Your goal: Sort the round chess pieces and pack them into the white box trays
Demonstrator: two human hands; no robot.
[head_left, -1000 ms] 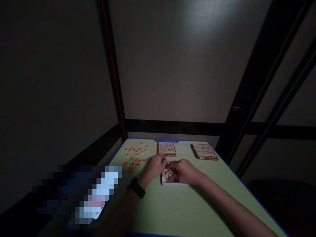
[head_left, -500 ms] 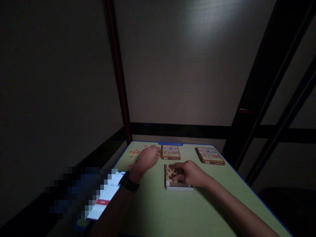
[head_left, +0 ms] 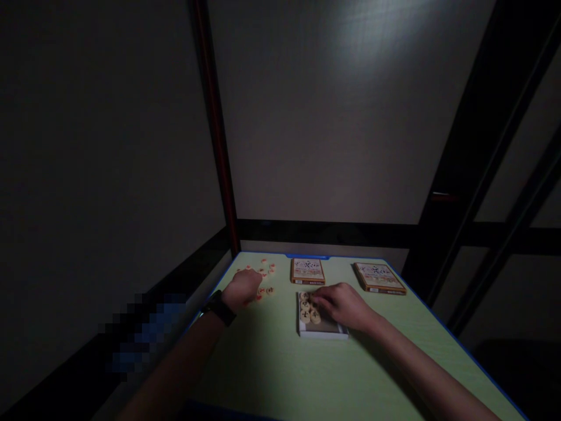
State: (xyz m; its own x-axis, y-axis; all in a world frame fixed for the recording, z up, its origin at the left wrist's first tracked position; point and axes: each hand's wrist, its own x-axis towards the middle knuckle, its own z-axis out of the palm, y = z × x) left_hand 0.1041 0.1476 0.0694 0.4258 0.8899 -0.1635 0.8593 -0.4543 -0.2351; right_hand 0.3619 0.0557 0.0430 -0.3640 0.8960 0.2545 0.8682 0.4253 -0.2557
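Note:
My right hand (head_left: pixel 346 307) is over a shallow box (head_left: pixel 331 328) with a white rim, its thumb and fingers pinched on a round Chinese chess piece that they mostly cover. Several pale wooden Chinese chess pieces (head_left: pixel 305 316) with dark characters sit at the box's left side. My left hand (head_left: pixel 243 289), with a dark watch (head_left: pixel 222 308) on the wrist, is among loose Chinese chess pieces (head_left: pixel 270 269) at the table's far left. These bear red characters, apart from a dark-marked one (head_left: pixel 270 290). The left fingers curl downward, and whatever they hold is hidden.
Two flat printed boxes lie on the green table (head_left: pixel 280 362): one box (head_left: pixel 308 271) behind the shallow box, another box (head_left: pixel 379 277) at the far right. A blue edge (head_left: pixel 307 256) borders the table. Walls stand behind and to the left.
My left hand has moved left and toward me, from beside the printed box to the loose pieces. My right hand stays at the shallow box. The lit phone screen no longer shows.

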